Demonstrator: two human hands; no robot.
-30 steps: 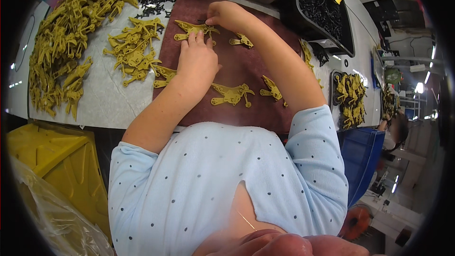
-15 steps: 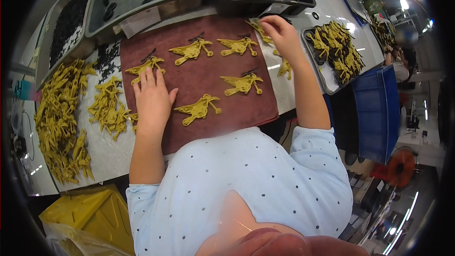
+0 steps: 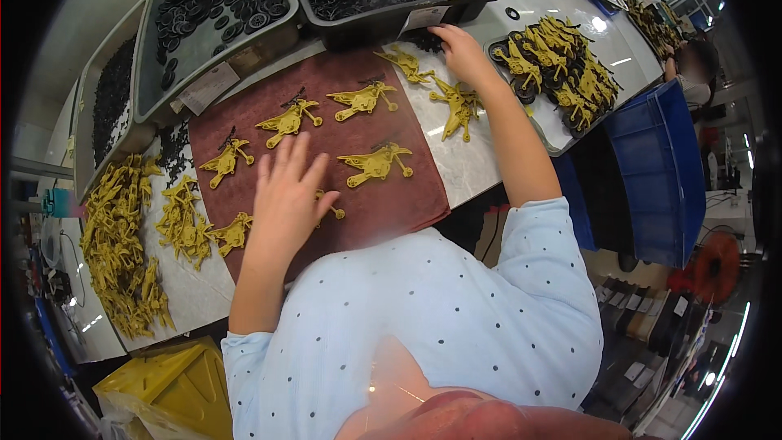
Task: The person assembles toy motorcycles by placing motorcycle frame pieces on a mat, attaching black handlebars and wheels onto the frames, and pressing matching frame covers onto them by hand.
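Yellow plastic parts (image 3: 376, 165) lie spaced out on a dark red cloth (image 3: 415, 204) in front of a seated or standing person; four have a thin black piece beside their upper edge. The left hand (image 3: 289, 179) is spread palm down over the cloth's middle, fingers open and apart, partly hiding one yellow part; whether it touches is unclear. The right hand (image 3: 464, 53) reaches past the cloth, its bent fingertips at a small black pile (image 3: 427, 41) before a black bin (image 3: 358, 30). I cannot tell whether they hold anything.

The right hand has just left a yellow part beyond the cloth's right edge for this black pile, which suggests the work has turned to the small black pieces. Compared with half a second ago, the left hand has moved off the leftmost yellow part, leaving it uncovered, and the view has shifted.
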